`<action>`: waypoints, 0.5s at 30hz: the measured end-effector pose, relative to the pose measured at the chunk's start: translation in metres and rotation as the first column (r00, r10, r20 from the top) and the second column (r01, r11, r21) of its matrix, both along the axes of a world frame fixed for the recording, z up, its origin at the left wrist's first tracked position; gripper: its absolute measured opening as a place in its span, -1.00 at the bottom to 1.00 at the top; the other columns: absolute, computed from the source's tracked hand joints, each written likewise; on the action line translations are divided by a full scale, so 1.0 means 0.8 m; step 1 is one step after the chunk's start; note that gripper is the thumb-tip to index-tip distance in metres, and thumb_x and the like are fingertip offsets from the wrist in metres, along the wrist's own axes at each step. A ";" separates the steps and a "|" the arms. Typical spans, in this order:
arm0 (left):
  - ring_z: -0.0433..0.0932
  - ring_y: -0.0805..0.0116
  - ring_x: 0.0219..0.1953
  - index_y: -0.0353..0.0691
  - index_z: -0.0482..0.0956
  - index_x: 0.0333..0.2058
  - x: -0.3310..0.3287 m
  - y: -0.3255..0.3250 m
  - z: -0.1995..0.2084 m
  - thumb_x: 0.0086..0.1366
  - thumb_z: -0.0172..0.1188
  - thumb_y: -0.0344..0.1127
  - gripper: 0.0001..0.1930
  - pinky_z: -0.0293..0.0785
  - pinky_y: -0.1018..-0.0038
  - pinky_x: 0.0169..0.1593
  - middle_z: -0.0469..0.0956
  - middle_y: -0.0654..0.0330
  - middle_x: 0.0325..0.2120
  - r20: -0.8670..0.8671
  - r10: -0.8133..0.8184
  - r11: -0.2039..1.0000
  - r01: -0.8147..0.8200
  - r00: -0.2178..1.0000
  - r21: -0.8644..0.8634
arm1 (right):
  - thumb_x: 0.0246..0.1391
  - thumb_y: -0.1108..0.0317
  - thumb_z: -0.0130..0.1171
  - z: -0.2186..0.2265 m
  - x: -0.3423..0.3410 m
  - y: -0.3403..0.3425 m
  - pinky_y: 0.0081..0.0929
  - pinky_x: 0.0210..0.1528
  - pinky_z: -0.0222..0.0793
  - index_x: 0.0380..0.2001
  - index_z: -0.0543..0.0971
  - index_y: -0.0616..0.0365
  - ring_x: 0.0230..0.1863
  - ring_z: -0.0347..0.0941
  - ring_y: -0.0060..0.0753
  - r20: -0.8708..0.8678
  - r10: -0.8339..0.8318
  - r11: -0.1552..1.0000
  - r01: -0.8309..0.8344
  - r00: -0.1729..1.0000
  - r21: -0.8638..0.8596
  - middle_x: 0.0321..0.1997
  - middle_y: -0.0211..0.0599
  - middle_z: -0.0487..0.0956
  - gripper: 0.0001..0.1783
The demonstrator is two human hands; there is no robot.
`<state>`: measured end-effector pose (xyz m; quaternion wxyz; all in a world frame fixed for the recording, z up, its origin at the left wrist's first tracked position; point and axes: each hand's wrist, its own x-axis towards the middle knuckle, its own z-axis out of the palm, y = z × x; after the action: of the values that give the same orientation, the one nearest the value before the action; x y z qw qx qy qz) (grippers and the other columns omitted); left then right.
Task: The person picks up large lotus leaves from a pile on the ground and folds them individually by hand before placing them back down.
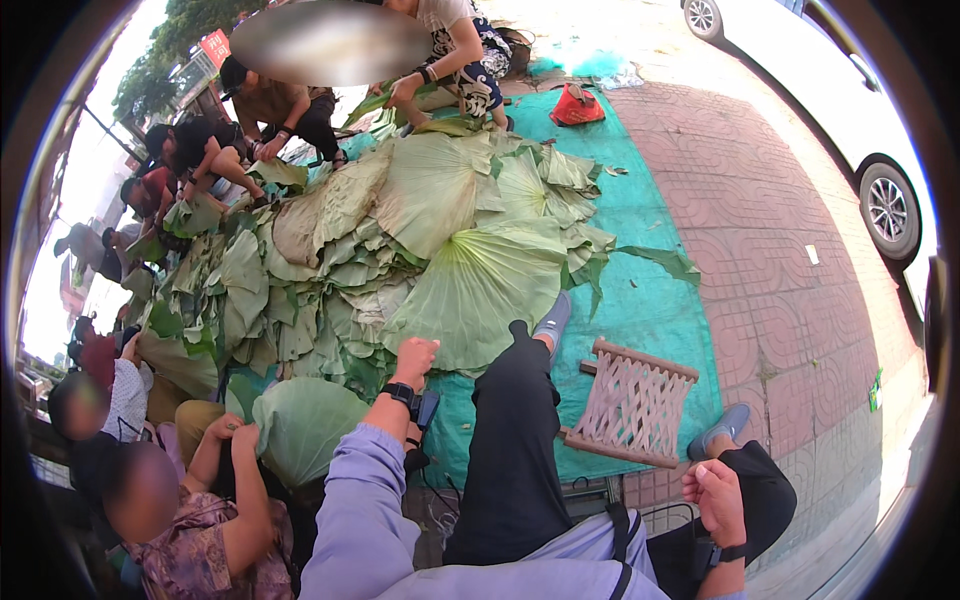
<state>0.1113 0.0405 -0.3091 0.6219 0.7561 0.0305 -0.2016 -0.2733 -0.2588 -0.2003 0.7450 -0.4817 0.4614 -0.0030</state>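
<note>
My left hand is closed in a fist, just off the near edge of a big pile of lotus leaves; nothing shows in it. The nearest leaf is a broad, pale green lotus leaf with ribs fanning out from its centre. Beside my bent knee, my right hand is curled shut, and I see nothing held there either. Between my feet stands a folding stool with a seat of woven pale straps. Both wrists wear dark bands.
A teal tarp lies under the leaves, over red paving. Several people crouch around the pile, handling leaves; one at lower left holds a leaf. A red bag sits at the far side. A white car stands right.
</note>
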 end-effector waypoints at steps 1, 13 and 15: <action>0.33 0.52 -0.57 -0.20 0.39 -0.50 -0.001 0.003 -0.013 0.02 0.19 -0.27 -0.82 0.23 0.63 -0.57 0.36 0.31 -0.58 -0.026 0.018 1.000 -0.019 0.999 -0.014 | 0.00 0.40 -0.01 -0.005 0.000 0.002 -0.59 -0.49 0.35 -0.50 0.43 0.21 -0.58 0.39 -0.52 -0.004 -0.013 1.000 0.013 1.000 0.024 -0.53 -0.29 0.48 -0.89; 0.40 0.38 -0.46 -0.20 0.37 -0.27 -0.011 0.025 -0.041 0.05 0.14 -0.29 -0.74 0.30 0.54 -0.49 0.34 0.21 -0.33 -0.308 0.390 0.911 -0.412 0.868 -0.008 | 0.01 0.38 0.00 -0.044 0.010 0.001 -0.56 -0.51 0.36 -0.51 0.42 0.17 -0.59 0.40 -0.49 -0.210 0.020 0.991 0.008 0.978 0.132 -0.54 -0.29 0.48 -0.89; 0.42 0.29 -0.33 -0.22 0.28 -0.08 -0.003 0.026 -0.043 0.06 0.14 -0.24 -0.56 0.34 0.45 -0.37 0.21 0.10 -0.01 -0.415 0.446 0.886 -0.457 0.793 0.081 | 0.02 0.38 -0.01 -0.050 0.009 -0.001 -0.56 -0.52 0.35 -0.52 0.42 0.17 -0.59 0.40 -0.48 -0.230 0.049 0.993 -0.024 0.972 0.112 -0.55 -0.29 0.48 -0.88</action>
<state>0.1092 0.0616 -0.3436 0.6392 0.6577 0.3411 -0.2062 -0.2663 -0.2594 -0.2403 0.7107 -0.4462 0.5360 0.0923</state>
